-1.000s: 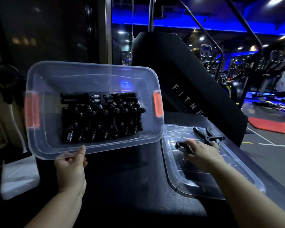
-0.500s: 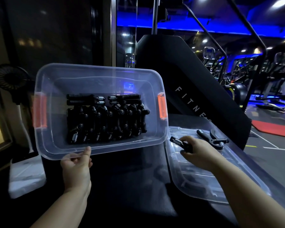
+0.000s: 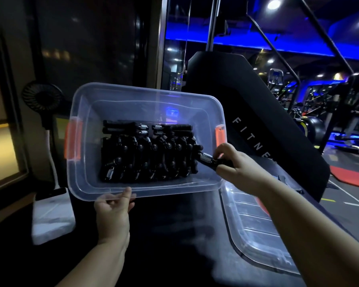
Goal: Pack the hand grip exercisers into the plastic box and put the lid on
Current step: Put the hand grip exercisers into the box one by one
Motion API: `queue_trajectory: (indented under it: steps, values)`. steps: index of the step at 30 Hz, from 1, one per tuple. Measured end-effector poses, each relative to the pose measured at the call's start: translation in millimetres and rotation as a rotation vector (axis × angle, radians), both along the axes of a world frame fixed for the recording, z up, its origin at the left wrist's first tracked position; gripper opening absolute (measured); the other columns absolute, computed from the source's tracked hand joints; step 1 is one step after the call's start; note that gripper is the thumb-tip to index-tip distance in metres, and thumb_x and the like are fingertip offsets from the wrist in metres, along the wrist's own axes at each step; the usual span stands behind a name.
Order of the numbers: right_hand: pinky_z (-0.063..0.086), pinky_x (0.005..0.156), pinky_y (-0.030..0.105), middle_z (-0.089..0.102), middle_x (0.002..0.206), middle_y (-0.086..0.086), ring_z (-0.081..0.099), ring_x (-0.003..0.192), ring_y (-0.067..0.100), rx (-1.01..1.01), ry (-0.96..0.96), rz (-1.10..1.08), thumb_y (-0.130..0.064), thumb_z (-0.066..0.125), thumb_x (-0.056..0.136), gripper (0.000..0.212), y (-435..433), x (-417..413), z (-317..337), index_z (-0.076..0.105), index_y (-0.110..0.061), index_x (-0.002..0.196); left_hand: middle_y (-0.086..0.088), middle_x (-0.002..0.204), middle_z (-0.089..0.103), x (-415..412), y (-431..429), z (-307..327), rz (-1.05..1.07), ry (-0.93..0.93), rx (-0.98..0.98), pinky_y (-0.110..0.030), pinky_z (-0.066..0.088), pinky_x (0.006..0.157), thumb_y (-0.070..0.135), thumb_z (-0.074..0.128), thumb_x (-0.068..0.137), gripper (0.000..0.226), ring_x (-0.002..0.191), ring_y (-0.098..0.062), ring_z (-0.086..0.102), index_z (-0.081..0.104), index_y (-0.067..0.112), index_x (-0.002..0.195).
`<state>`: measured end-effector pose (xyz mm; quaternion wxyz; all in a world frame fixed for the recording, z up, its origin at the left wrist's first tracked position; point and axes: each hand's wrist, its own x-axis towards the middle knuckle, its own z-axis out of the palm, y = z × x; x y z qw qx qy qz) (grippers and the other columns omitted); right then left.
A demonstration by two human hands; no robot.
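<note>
Now right hand (image 3: 243, 168) pinches sprung black exerciser (image 3: 205, 158) — left hand (image 3: 114, 208) grips clear box (image 3: 145, 94)

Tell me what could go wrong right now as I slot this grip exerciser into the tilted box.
1. Only the left hand pinches the near rim of the tilted plastic box; if that grip slips, the box could tip or drop.
2. The hand grip exerciser in the right hand goes in right against the packed row; a nudge might knock pieces out of line.
</note>
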<state>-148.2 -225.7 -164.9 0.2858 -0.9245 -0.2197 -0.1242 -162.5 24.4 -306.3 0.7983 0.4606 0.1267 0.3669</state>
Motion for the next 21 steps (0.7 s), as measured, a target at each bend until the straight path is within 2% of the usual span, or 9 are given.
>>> queue_trajectory:
  steps: [2, 4, 7, 10, 12, 14, 16, 19, 21]
  values:
    - [0.040, 0.057, 0.028, 0.057, 0.070, -0.006, 0.049, 0.059, 0.008, -0.004, -0.006, 0.026, -0.039, 0.050, 0.068, 0.030, 15, 7, 8, 0.048, -0.026, 0.096, -0.009, 0.080, 0.062, -1, 0, 1, -0.028, -0.009, -0.026, -0.015, 0.054, 0.058, 0.006, 0.061, 0.090, 0.027, 0.061, -0.006, 0.069, 0.039, 0.020, 0.083]
    - [0.040, 0.058, 0.029, 0.057, 0.072, -0.006, 0.049, 0.060, 0.011, -0.025, -0.012, 0.029, -0.033, 0.056, 0.080, 0.022, 29, 18, 14, 0.048, -0.023, 0.098, -0.008, 0.077, 0.064, -2, -1, 2, -0.047, -0.008, -0.033, -0.020, 0.055, 0.059, 0.006, 0.061, 0.090, 0.027, 0.062, -0.008, 0.070, 0.039, 0.020, 0.084]
    - [0.040, 0.060, 0.029, 0.058, 0.080, -0.002, 0.049, 0.064, 0.011, -0.132, -0.036, 0.009, -0.029, 0.055, 0.087, 0.021, 49, 35, 24, 0.046, -0.020, 0.104, -0.001, 0.064, 0.068, -4, -1, 2, -0.072, 0.016, -0.038, -0.027, 0.049, 0.066, 0.007, 0.061, 0.090, 0.026, 0.060, -0.008, 0.069, 0.039, 0.021, 0.086]
    - [0.039, 0.063, 0.029, 0.058, 0.092, 0.001, 0.052, 0.073, 0.017, -0.217, -0.051, 0.006, -0.031, 0.054, 0.091, 0.020, 68, 52, 32, 0.044, -0.023, 0.106, -0.010, 0.080, 0.068, -7, 2, 2, -0.101, 0.029, -0.049, -0.029, 0.045, 0.069, 0.011, 0.063, 0.089, 0.024, 0.067, -0.011, 0.069, 0.041, 0.020, 0.090]
    - [0.039, 0.070, 0.030, 0.057, 0.099, 0.002, 0.054, 0.085, 0.023, -0.261, -0.085, 0.006, -0.035, 0.053, 0.092, 0.024, 78, 63, 36, 0.045, -0.022, 0.111, -0.015, 0.084, 0.069, -10, 3, 2, -0.115, 0.032, -0.014, -0.028, 0.045, 0.069, 0.015, 0.064, 0.088, 0.021, 0.073, -0.014, 0.069, 0.044, 0.015, 0.092]
    - [0.039, 0.077, 0.033, 0.055, 0.108, 0.003, 0.053, 0.096, 0.027, -0.298, -0.140, -0.002, -0.042, 0.051, 0.093, 0.031, 88, 75, 40, 0.045, -0.021, 0.116, -0.016, 0.084, 0.071, -11, 4, 1, -0.124, 0.034, 0.023, -0.027, 0.044, 0.069, 0.019, 0.065, 0.086, 0.022, 0.073, -0.011, 0.069, 0.047, 0.010, 0.095]
    - [0.029, 0.078, 0.032, 0.051, 0.111, 0.004, 0.049, 0.100, 0.026, -0.344, -0.202, -0.028, -0.045, 0.048, 0.095, 0.037, 97, 84, 44, 0.044, -0.019, 0.122, -0.015, 0.081, 0.071, -10, 4, 0, -0.116, 0.033, 0.026, -0.028, 0.043, 0.068, 0.020, 0.067, 0.083, 0.026, 0.070, -0.009, 0.069, 0.047, 0.009, 0.096]
    - [0.028, 0.087, 0.036, 0.051, 0.115, 0.007, 0.047, 0.107, 0.028, -0.413, -0.283, -0.043, -0.045, 0.046, 0.096, 0.042, 110, 102, 46, 0.043, -0.018, 0.127, -0.006, 0.070, 0.072, -7, 5, -1, -0.110, 0.032, -0.001, -0.031, 0.043, 0.066, 0.027, 0.069, 0.070, 0.037, 0.073, -0.019, 0.068, 0.046, 0.012, 0.095]
    - [0.029, 0.097, 0.040, 0.052, 0.122, 0.010, 0.047, 0.114, 0.031, -0.461, -0.311, -0.048, -0.047, 0.044, 0.096, 0.044, 117, 117, 45, 0.043, -0.019, 0.129, -0.007, 0.068, 0.072, -5, 6, -3, -0.108, 0.034, -0.016, -0.031, 0.043, 0.065, 0.028, 0.069, 0.067, 0.041, 0.075, -0.022, 0.068, 0.046, 0.011, 0.096]
